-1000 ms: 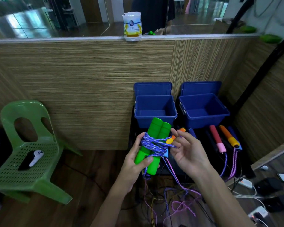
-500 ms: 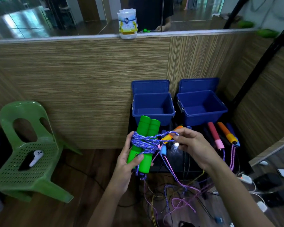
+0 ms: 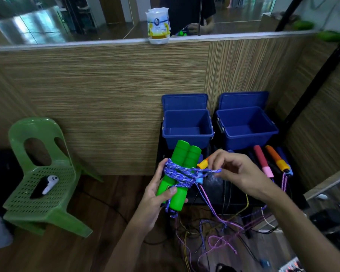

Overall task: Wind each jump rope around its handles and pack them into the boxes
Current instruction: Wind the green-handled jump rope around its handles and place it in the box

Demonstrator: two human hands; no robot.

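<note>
Green plastic chair with a black-and-white controller on its seat; white tub on ledge.

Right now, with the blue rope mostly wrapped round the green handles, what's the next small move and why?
Probably tuck the loop that the right hand pinches under the wraps. The left hand grips the green handles, the blue rope crosses them several times, and only a short stretch runs out to the right. The left blue box sits open behind, nothing visible inside, ready once the end is secured.
</note>
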